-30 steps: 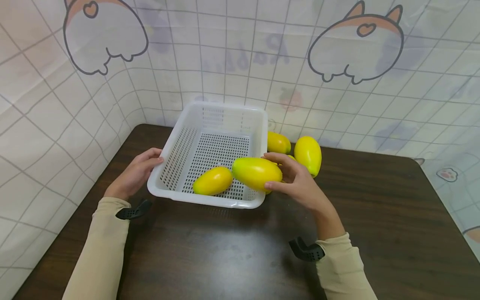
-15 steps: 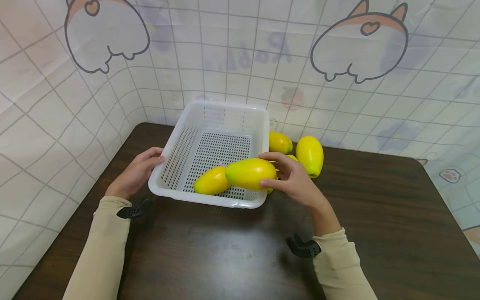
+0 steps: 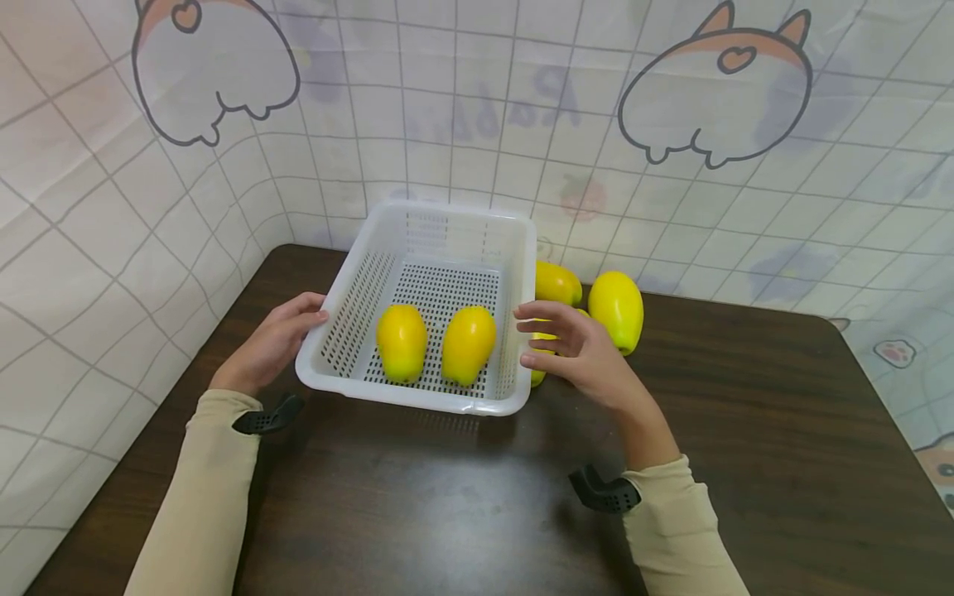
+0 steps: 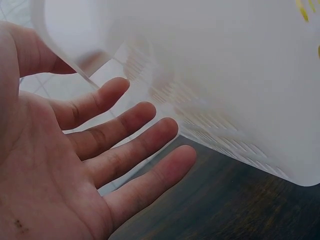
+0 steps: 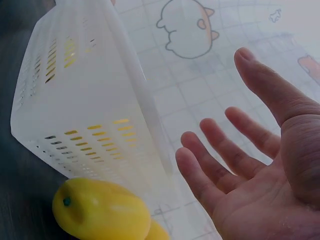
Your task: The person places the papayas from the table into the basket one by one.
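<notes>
— Right hand?
— Empty, fingers parted, beside the white basket's right rim; two yellow fruits lie inside, left of it.
— Left hand?
— Grips left rim, thumb over.

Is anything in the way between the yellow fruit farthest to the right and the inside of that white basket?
Yes: other yellow fruits lie between the rightmost fruit and the white basket, whose right wall is also in the way. The right hand hovers by that wall. Nothing visible covers the open top.
</notes>
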Action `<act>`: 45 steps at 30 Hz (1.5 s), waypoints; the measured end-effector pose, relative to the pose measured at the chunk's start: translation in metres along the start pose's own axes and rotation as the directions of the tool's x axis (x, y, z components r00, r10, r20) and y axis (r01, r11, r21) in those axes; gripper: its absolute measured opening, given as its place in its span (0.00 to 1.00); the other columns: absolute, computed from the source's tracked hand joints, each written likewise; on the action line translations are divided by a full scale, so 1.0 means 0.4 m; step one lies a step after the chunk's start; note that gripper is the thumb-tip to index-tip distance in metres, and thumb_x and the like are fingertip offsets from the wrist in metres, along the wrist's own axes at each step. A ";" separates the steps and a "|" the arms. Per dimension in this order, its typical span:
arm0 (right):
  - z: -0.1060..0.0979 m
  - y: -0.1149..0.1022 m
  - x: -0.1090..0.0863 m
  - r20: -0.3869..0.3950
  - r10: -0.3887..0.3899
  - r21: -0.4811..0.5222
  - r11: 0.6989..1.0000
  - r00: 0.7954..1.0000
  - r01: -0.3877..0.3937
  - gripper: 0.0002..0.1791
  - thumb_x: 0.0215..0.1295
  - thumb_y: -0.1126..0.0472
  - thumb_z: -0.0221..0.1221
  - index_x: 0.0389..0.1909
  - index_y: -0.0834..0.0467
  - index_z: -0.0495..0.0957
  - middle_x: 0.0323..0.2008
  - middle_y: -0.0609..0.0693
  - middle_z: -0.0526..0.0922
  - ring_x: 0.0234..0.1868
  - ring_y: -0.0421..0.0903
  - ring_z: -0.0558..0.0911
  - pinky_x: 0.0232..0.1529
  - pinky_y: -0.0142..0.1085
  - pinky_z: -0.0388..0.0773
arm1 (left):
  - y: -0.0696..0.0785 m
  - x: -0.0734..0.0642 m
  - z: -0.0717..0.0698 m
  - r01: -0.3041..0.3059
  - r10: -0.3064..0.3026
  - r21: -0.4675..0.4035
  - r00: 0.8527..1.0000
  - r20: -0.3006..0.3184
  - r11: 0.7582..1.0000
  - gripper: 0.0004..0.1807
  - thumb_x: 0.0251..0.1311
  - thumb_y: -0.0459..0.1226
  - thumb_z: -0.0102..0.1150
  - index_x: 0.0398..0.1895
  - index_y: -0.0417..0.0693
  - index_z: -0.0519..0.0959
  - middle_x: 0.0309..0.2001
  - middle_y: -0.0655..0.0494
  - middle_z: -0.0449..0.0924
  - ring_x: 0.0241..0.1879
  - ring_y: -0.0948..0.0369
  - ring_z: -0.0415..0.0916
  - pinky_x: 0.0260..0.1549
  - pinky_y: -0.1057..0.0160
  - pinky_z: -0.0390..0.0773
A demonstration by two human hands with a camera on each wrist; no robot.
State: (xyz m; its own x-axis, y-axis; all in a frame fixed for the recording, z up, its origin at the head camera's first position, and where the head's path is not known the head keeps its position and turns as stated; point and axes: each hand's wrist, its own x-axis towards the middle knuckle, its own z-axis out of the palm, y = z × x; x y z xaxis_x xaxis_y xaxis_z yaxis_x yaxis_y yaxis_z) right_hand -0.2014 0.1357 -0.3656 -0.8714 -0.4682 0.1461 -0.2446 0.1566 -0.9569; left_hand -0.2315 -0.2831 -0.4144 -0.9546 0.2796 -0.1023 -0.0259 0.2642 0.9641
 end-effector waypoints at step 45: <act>-0.086 0.037 -0.040 -0.194 -0.047 -0.143 0.990 0.980 0.019 0.28 0.61 0.66 0.63 0.63 0.60 0.68 0.61 0.60 0.73 0.60 0.52 0.75 0.55 0.28 0.77 | 0.001 0.001 0.000 0.022 -0.022 -0.003 1.000 0.008 1.000 0.22 0.72 0.50 0.43 0.63 0.50 0.63 0.59 0.53 0.67 0.49 0.62 0.78 0.49 0.59 0.81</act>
State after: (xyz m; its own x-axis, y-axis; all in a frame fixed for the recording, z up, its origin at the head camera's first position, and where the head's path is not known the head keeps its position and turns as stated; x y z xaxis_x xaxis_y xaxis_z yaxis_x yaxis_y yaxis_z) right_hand -0.2058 0.1756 -0.3734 -0.9249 -0.2976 0.2365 -0.3193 0.2707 -0.9082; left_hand -0.2320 -0.2829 -0.4140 -0.9514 0.2813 -0.1253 -0.0478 0.2673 0.9624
